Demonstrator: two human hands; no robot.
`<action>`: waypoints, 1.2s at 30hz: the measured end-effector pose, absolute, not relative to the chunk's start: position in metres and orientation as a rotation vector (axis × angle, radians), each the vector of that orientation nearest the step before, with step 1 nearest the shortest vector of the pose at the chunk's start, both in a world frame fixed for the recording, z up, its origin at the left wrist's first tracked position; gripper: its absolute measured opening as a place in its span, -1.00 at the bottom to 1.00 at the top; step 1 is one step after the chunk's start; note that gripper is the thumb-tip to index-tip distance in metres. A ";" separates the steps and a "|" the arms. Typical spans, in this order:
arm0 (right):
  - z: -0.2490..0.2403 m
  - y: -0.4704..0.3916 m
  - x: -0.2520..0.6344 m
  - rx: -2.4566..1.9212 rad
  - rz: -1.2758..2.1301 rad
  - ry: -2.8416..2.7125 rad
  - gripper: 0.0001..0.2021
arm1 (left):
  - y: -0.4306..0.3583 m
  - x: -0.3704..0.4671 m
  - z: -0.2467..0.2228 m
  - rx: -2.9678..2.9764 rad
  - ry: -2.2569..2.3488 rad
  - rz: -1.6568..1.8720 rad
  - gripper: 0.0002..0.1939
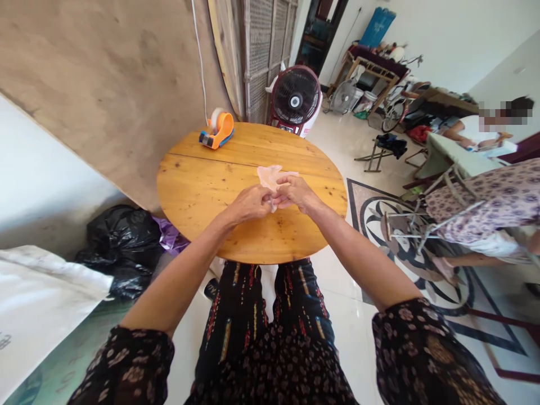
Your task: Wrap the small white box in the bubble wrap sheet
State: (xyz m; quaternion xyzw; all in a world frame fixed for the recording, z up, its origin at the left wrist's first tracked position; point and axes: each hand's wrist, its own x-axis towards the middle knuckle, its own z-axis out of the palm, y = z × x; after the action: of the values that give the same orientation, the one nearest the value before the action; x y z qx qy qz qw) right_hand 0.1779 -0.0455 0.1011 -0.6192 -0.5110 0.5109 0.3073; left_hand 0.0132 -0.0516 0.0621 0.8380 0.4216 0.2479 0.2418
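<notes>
Over the middle of a round wooden table [202, 208], both my hands work on a thin, pale pink, translucent piece [269, 175], like a soft plastic bag or film. It is crumpled, and its upper part spreads out beyond my fingers. My left hand [254, 202] is closed on its near edge. My right hand [295, 193] pinches it close beside, with the fingertips of both hands almost touching. A small end of the piece hangs below my fingers. An orange tape dispenser [221, 132] with a roll of tape stands at the table's far left.
A dark red fan [296, 95] stands just behind the table. Black plastic bags [124, 236] lie at the left, beside a white sack [46, 298]. On the right, a person [472, 126] sits at a green-covered table [455, 152]; another person's patterned clothing [485, 197] is nearer.
</notes>
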 end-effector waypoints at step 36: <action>0.108 0.011 0.193 -1.746 0.019 -2.285 -0.53 | -0.036 0.032 0.080 2.232 1.547 0.463 -0.82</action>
State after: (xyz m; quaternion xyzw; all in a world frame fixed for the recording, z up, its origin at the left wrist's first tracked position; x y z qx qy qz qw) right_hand 0.1934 0.0109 0.1079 -0.6019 -0.7876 0.0067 0.1322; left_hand 0.0316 -0.0356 0.0800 0.7952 0.5509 0.1651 0.1921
